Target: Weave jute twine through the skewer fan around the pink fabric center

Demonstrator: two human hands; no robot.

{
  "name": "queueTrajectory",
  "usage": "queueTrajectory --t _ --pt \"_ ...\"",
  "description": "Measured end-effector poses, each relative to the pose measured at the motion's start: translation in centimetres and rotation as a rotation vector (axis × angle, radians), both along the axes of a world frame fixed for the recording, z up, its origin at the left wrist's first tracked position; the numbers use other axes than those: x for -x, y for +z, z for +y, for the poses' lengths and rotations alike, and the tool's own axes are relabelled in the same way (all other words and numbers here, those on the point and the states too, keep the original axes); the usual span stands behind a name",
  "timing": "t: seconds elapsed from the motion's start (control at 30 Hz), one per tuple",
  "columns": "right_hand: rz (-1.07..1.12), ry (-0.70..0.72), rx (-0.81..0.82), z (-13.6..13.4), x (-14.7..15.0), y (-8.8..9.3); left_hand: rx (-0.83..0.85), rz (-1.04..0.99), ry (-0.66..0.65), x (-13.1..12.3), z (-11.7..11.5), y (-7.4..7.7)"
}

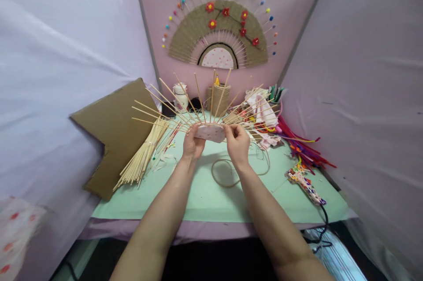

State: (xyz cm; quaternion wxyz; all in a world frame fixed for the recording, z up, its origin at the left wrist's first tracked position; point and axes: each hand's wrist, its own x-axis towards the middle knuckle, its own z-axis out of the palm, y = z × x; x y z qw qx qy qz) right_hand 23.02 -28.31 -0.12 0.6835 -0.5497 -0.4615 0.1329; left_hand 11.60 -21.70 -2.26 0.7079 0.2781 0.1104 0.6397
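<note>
A half-round fan base (210, 133), covered in pale cloth with red dots, is held up over the table between my hands. Thin wooden sticks (196, 96) spread outward from its curved edge like rays. My left hand (193, 142) grips the left end, thumb on the front. At the right end, my right hand (237, 140) is closed in a pinch on the base; its fingertips partly hide what they press. A loop of twine (216, 179) hangs or lies beneath my right hand, and I cannot tell whether it is attached to the fan.
Left: bundled sticks (140, 153) and folded cardboard (115, 127). Behind: twine spools (220, 100) and a white jar (180, 96). Right: cloth scraps (262, 109), pipe cleaners (306, 151) and a patterned glue gun (306, 184) with a black cord. A decorated fan (185, 38) hangs on the back wall.
</note>
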Motion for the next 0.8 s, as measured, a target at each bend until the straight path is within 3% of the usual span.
queueTrajectory --t 0.13,0.37,0.63,0.73,0.8 --pt "-0.082 -0.109 -0.006 0.6 -0.1 0.4 0.004 0.007 -0.006 -0.1 -0.1 0.0" --pt "-0.112 -0.137 0.071 1.4 -0.4 -0.8 0.025 -0.009 -0.017 -0.1 -0.1 0.0" --pt "-0.213 -0.196 0.33 1.1 -2.4 -2.1 0.229 -0.159 0.011 -0.3 0.4 -0.1" --pt "-0.331 -0.335 0.279 0.8 -2.5 -2.3 0.266 -0.168 0.029 -0.4 0.4 0.0" --pt "-0.475 -0.405 0.138 0.7 -2.0 -2.4 0.257 -0.169 0.029 -0.5 0.2 0.2"
